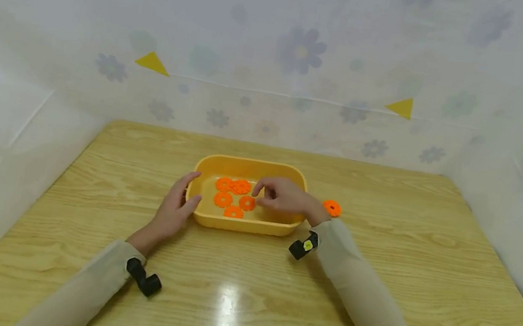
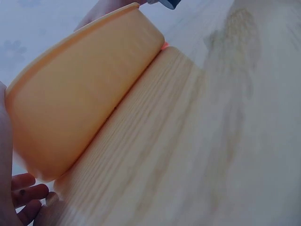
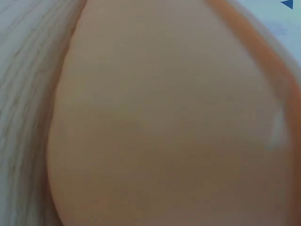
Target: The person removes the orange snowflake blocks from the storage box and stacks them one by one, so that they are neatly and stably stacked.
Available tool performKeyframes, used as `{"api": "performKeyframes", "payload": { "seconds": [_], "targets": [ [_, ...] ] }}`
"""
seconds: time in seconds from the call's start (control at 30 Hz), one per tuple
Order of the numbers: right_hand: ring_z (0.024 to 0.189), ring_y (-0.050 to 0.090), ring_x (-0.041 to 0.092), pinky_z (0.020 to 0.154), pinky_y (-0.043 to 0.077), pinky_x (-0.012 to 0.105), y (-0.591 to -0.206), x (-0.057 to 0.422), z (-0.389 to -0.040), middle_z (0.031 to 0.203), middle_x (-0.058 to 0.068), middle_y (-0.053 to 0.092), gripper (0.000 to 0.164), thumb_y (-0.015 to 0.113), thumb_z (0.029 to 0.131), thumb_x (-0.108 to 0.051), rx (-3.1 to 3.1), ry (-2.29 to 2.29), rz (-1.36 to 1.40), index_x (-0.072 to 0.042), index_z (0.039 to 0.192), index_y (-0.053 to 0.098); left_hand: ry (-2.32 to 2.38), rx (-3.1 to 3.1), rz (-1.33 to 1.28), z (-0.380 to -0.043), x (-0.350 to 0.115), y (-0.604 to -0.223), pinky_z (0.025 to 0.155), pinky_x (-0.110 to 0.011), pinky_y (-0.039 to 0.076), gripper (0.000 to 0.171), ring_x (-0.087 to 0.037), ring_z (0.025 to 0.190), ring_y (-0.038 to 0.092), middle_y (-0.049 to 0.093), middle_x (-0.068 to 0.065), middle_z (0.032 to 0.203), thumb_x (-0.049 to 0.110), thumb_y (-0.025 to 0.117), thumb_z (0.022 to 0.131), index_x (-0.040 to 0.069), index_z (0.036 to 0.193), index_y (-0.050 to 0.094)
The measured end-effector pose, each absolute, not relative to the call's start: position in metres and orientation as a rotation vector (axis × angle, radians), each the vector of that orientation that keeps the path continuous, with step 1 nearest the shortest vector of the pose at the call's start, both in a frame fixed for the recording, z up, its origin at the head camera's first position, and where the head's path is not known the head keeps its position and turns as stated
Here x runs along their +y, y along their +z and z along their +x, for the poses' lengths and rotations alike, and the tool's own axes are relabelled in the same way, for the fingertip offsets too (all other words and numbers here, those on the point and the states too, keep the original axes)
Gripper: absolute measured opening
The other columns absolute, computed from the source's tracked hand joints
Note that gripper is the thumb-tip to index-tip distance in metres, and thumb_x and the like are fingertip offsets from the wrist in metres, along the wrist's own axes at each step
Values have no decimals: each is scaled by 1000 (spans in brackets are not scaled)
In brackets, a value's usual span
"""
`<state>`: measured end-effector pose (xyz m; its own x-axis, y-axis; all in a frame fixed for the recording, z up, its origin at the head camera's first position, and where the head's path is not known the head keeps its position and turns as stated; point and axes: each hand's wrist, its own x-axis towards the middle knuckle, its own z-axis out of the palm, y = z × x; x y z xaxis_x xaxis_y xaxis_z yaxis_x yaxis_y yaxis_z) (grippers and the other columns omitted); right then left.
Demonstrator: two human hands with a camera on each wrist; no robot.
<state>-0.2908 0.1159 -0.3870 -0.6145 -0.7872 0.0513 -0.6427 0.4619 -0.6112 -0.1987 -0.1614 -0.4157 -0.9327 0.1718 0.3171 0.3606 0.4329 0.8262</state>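
A yellow plastic basin (image 1: 242,225) stands on the wooden table. My left hand (image 1: 171,214) grips its left end, thumb over the rim; in the left wrist view some fingers (image 2: 29,194) curl beside the outer wall. Several notched orange discs with centre holes lie flat inside, among them one disc (image 1: 223,199) at the left. Reaching over the right side of the basin, my right hand (image 1: 284,196) has thumb and index finger bent with a gap between them. Their tips are close to another disc (image 1: 246,202); whether they touch it I cannot tell. Basin wall (image 3: 164,117) fills the right wrist view.
One more orange disc (image 1: 332,208) lies on the table (image 1: 202,289) just right of the basin, beside my right wrist. A flower-patterned white sheet (image 1: 303,51) with two yellow triangles hangs behind the table and along its sides.
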Motion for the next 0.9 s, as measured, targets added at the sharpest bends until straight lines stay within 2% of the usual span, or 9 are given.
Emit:
{"api": "performKeyframes", "payload": {
  "seconds": [0.37,0.6,0.9],
  "targets": [
    [56,38,8,63,40,23,-394,109,-288,63,-5,45,19,62,95,-19,2401,-856,-1205,-7,110,65,-1516,-2480,-479,-197,-160,-416,85,-27,39,51,-43,109,47,36,-31,144,3,49,97,-8,144,33],
    [49,25,10,61,35,25,-394,110,-283,54,-5,29,26,62,94,-14,2370,-833,-1170,-8,118,65,-1517,-2470,-518,-197,-156,-418,82,-22,39,51,-45,109,48,36,-32,144,3,50,97,-10,143,34],
    [50,22,9,63,36,24,-399,104,-286,53,-8,25,44,62,94,-20,2373,-679,-1141,-18,138,53,-1518,-2452,-491,-196,-159,-415,76,-19,42,50,-31,99,51,38,-34,141,2,50,96,-10,142,35]
  ]
}}
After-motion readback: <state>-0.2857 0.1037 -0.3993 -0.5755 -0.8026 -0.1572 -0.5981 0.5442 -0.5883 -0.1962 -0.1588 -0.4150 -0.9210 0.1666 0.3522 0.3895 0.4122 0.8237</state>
